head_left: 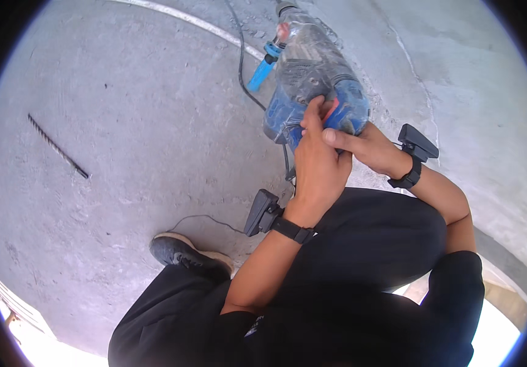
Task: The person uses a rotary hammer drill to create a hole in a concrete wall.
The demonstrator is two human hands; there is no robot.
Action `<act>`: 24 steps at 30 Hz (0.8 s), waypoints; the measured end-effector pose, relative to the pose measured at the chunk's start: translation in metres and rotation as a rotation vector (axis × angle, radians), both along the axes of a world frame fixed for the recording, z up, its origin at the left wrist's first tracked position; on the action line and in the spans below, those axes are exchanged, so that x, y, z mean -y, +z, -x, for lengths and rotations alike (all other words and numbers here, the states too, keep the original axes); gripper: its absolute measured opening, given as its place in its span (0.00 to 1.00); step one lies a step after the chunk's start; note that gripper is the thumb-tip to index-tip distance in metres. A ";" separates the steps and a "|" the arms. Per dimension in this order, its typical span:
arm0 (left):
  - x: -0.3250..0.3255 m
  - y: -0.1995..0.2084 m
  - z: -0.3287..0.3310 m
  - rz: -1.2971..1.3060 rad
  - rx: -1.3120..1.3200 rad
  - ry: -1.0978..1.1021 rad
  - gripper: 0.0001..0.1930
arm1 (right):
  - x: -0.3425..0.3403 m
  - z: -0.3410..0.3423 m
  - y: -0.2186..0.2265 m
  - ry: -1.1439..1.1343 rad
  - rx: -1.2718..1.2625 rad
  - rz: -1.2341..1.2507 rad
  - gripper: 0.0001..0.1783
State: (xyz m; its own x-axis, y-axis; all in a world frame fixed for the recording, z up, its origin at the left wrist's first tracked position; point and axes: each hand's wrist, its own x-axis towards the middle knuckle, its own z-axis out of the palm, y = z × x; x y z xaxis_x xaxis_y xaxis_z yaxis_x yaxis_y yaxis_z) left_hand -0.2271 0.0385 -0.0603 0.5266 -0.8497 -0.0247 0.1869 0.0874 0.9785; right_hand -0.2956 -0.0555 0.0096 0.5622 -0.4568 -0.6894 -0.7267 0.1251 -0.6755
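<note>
Clasping rear of power drill (317, 68) with left hand (323, 153) and right hand (375, 150) together. Apparently steadying it; calling next for firm two-handed hold. Located ahead of knee (401, 215), fitted with light-blue side handle (261, 73), near dark cord (241, 54). Well apart from loose bit (57, 148) on floor (159, 153), leftward.

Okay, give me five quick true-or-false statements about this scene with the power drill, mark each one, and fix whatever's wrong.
1. The left hand and right hand both touch the power drill. True.
2. A loose drill bit lies on the floor, left of the drill. True.
3. That bit is smooth all along. False: spiral grooves run along most of it.
4. The drill's side handle is yellow. False: it is bright blue.
5. A dark shoe with a pale sole rests on the floor. True.
</note>
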 end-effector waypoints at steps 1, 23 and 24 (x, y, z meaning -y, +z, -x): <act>-0.003 -0.004 0.000 0.008 -0.039 -0.030 0.37 | -0.004 -0.003 -0.009 0.032 0.084 0.039 0.31; -0.247 -0.076 -0.427 -1.064 0.449 0.022 0.28 | -0.009 -0.013 -0.004 -0.043 0.354 -0.076 0.33; -0.271 -0.073 -0.423 -1.107 0.523 -0.005 0.28 | -0.008 -0.008 -0.008 -0.067 0.333 -0.049 0.33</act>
